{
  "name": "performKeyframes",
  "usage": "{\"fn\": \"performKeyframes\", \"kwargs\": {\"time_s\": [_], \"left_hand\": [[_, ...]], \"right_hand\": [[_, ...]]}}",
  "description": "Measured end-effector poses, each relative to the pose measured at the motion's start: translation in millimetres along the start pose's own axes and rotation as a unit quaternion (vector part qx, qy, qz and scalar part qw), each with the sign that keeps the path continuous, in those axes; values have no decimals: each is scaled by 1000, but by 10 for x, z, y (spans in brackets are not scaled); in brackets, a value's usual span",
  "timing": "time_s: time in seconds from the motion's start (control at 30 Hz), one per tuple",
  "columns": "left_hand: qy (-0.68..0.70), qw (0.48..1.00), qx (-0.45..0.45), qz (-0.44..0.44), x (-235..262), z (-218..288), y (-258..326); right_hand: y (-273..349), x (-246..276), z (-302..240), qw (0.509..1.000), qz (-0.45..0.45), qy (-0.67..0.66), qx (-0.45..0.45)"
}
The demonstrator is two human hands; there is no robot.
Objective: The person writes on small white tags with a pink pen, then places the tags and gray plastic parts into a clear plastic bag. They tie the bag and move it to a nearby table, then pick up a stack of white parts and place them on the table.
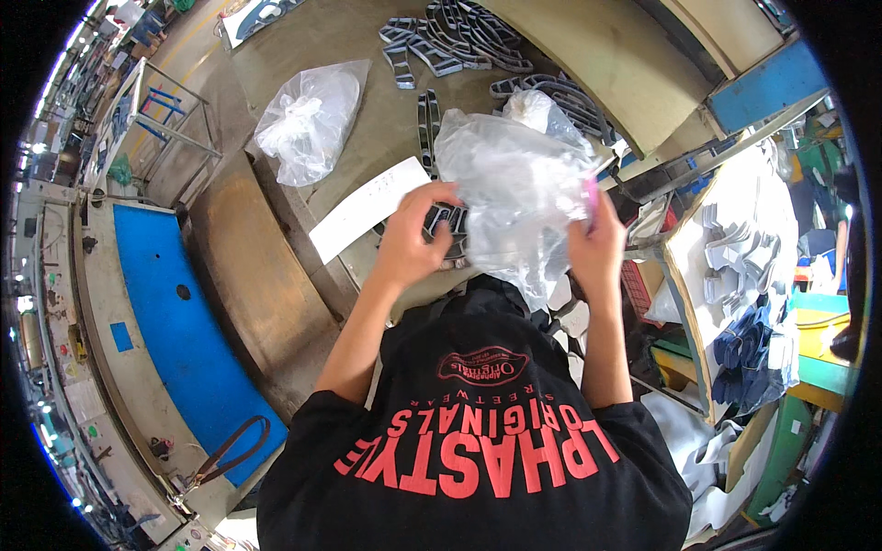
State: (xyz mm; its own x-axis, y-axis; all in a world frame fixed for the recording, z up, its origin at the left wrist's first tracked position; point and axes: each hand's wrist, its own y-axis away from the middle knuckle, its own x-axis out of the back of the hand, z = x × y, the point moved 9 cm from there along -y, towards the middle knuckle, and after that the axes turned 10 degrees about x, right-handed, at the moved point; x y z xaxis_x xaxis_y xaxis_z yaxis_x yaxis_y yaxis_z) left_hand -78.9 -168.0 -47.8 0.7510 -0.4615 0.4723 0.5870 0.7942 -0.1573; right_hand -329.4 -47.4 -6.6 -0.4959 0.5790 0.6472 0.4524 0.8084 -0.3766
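Observation:
In front of my chest a clear plastic bag [514, 188] hangs, crumpled and partly blurred. My right hand [599, 243] is closed on its right side, where a bright pink patch shows by the fingers. To the left of the bag my left hand [415, 234] is open, thumb and fingers curved apart with nothing between them. Below that hand, dark frame-like pieces with pale cells [447, 220] lie on the table. A white sheet of paper [367, 209] lies slanted just left of the left hand.
A knotted clear bag [310, 124] sits at the far left of the table [349, 46]. More frame-like pieces [459, 37] are heaped at the back. Left stands a blue-topped machine bed [175, 321]; at right, a rack holds pale cut pieces [740, 239] and dark blue fabric [753, 354].

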Motion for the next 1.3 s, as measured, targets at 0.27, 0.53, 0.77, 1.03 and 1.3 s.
{"fn": "performKeyframes", "kwargs": {"time_s": [0.27,0.53,0.77,1.03,1.3], "left_hand": [[-353,907,223,58,269,-1901,146],[-256,920,296,6,573,-2133,-246],[-10,972,99,212,952,-883,-467],[136,963,202,-112,21,-192,650],[389,864,307,83,177,-740,790]], "right_hand": [[171,689,538,822,214,-496,-183],[207,613,843,820,104,-530,-191],[94,-69,-137,852,-153,-495,-77],[385,-606,-142,892,-259,-311,-204],[-53,-264,-565,928,-195,-316,10]]}}
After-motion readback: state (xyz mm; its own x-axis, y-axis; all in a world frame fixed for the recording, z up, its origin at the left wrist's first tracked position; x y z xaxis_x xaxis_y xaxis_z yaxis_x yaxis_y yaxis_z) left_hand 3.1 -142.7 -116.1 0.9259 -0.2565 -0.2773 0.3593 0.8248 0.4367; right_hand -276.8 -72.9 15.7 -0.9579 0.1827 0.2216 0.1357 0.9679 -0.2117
